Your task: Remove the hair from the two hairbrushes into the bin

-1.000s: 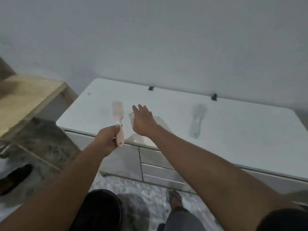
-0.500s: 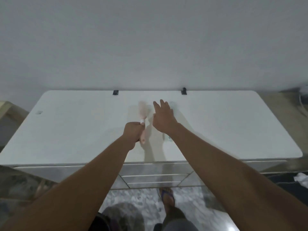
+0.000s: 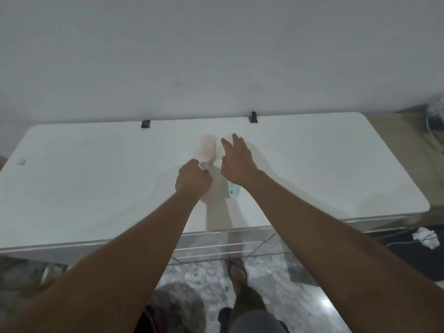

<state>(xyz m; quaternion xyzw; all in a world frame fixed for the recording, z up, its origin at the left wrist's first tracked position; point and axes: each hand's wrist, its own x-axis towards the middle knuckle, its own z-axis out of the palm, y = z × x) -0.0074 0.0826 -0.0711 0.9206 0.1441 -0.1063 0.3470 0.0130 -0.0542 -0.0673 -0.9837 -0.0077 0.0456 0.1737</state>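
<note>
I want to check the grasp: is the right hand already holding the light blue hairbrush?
No. The right hand is open with fingers spread above the light blue hairbrush; only the left hand grips the pink hairbrush.

No readable text, labels or numbers anywhere.

Both arms are bare from hand to upper edge of view, no sleeves, watch or rings showing on the left hand (image 3: 193,180) or right hand (image 3: 236,163). Below, a blue flip-flop (image 3: 236,269) is on one foot, and grey shorts (image 3: 258,322) cover the leg above it
</note>
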